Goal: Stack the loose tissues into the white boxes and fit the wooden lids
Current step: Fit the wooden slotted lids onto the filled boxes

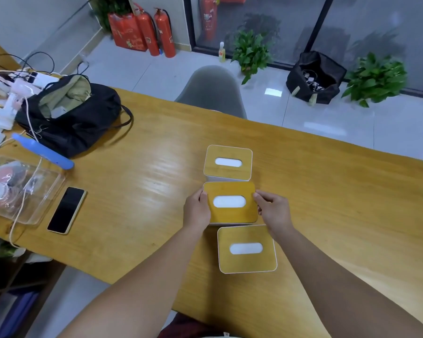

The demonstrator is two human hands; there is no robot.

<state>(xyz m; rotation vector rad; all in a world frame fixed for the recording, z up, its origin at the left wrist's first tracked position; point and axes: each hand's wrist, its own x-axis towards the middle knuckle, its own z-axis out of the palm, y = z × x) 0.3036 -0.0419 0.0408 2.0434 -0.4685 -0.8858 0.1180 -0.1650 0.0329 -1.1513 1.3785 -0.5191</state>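
A person's two bare arms reach out over a long wooden desk (137, 181). Three white tissue boxes stand in a row running away from the viewer, each topped with a wooden lid that has an oval slot showing white tissue.

The middle lid (230, 202) is held from both sides. The left hand (197, 211) grips its left edge, fingers (203, 196) curled around it. The right hand (274, 212) pinches the right edge, fingertips on the upper corner. This lid sits slightly skewed over the middle box (226, 224), whose white wall shows only as a thin strip beneath the near edge.

The far box (226, 162) and the near box (247, 249) already have their lids seated, with a thin white rim visible around each. No loose tissues can be seen on the desk.

This looks like the last step: fitting the final lid. The next move probably calls for squaring the lid to the box rim and pressing it down evenly.

To the left lie a black bag (83, 120), a phone (67, 210) and a clear plastic tray (43, 191).
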